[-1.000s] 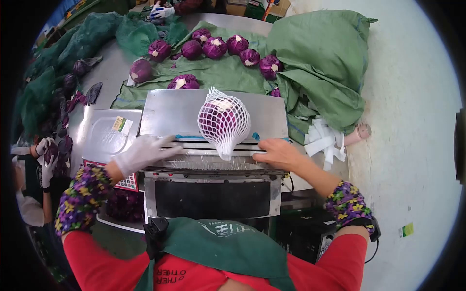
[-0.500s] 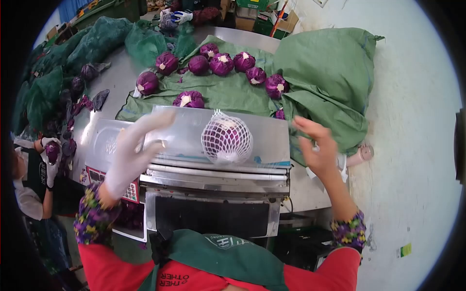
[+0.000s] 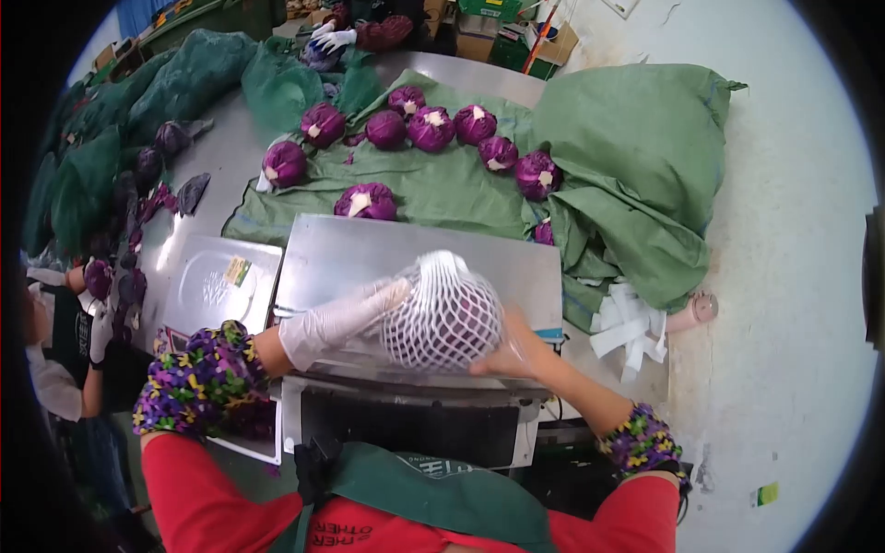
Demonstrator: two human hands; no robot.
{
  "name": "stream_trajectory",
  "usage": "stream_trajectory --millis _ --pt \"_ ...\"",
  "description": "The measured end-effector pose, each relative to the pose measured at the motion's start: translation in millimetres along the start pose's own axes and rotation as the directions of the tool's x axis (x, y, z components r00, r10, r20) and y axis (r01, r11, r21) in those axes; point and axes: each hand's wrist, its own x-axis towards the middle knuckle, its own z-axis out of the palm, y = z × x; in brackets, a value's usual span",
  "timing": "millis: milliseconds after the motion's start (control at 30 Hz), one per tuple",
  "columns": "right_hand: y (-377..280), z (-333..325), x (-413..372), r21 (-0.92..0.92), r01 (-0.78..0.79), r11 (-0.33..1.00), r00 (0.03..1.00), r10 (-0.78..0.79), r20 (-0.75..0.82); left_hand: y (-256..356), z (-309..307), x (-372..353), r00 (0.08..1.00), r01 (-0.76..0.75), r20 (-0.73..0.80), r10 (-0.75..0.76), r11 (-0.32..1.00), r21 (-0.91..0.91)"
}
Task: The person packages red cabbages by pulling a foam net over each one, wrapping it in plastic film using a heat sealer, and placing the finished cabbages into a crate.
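A red cabbage (image 3: pixel 444 318) in a white foam net sits between my two hands, over the front of the metal wrapping machine (image 3: pixel 350 251). The net's gathered end points up and away from me. On its left side, my gloved left hand (image 3: pixel 348 318) presses with the fingers stretched along the net. My right hand (image 3: pixel 514 348) cups the lower right side, its fingers partly hidden behind the cabbage. Clear film seems to lie around the net, though its edges are hard to make out.
Several bare red cabbages (image 3: pixel 431 129) lie on green sacking (image 3: pixel 424 189) behind the machine. A stuffed green sack (image 3: pixel 636 138) stands at the right, with white foam nets (image 3: pixel 631 324) near it. A scale (image 3: pixel 214 288) holds a label (image 3: pixel 237 271). Co-workers' gloved hands (image 3: pixel 100 332) work at left and back.
Both my hands came in from the sides and closed on the netted cabbage. It has come nearer to me, its gathered end tilted up. A label now shows on the scale.
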Motion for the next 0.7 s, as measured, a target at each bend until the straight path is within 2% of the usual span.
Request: stream_trajectory --millis 33,67,133,167,200,267,367,400,467,500,533,600,633,667,700 --pt "-9 11 -19 0.087 -0.014 0.996 0.999 0.010 0.045 8 21 -21 0.979 0.200 0.053 -0.194 0.968 -0.152" --pt "-18 23 -39 0.174 -0.034 0.984 0.996 0.018 0.092 8 39 -39 0.919 0.394 0.135 -0.370 0.872 -0.290" --pt "-33 53 -74 0.380 -0.133 0.916 0.979 0.061 0.195 -15 57 -68 0.875 0.479 0.247 -0.415 0.812 -0.333" --pt "-46 62 -90 0.422 -0.178 0.889 0.971 0.089 0.222 -23 66 -81 0.832 0.551 0.343 -0.437 0.729 -0.408" --pt "-40 77 -105 0.478 -0.197 0.856 0.968 0.093 0.232 -36 79 -92 0.851 0.526 0.303 -0.430 0.696 -0.489" --pt "-32 99 -127 0.476 -0.292 0.829 0.940 0.158 0.301 -63 88 -106 0.797 0.604 0.345 -0.496 0.641 -0.474" --pt "-31 114 -137 0.504 -0.336 0.796 0.929 0.192 0.316 -83 97 -114 0.736 0.671 0.340 -0.586 0.560 -0.486" --pt "-27 117 -139 0.509 -0.338 0.792 0.929 0.194 0.316 -109 96 -110 0.735 0.658 0.383 -0.559 0.453 -0.602" --pt "-12 121 -141 0.464 -0.350 0.814 0.921 0.207 0.330 -128 93 -111 0.774 0.617 0.278 -0.569 0.578 -0.534" --pt "-7 126 -140 0.438 -0.322 0.839 0.935 0.210 0.286 -124 89 -112 0.764 0.637 0.298 -0.573 0.596 -0.488" --pt "-7 124 -141 0.445 -0.403 0.800 0.903 0.268 0.335 -119 93 -116 0.763 0.638 0.298 -0.574 0.596 -0.487" --pt "13 138 -148 0.519 -0.507 0.688 0.856 0.332 0.396 -113 101 -120 0.779 0.619 0.151 -0.609 0.708 -0.339" --pt "15 141 -154 0.519 -0.506 0.689 0.856 0.331 0.397 -134 93 -128 0.842 0.527 0.290 -0.456 0.573 -0.628" --pt "13 142 -158 0.580 -0.488 0.652 0.871 0.319 0.373 -134 94 -142 0.842 0.526 0.289 -0.456 0.574 -0.627" --pt "12 144 -164 0.642 -0.466 0.609 0.885 0.311 0.348 -126 99 -158 0.919 0.375 0.014 -0.395 0.860 -0.347"
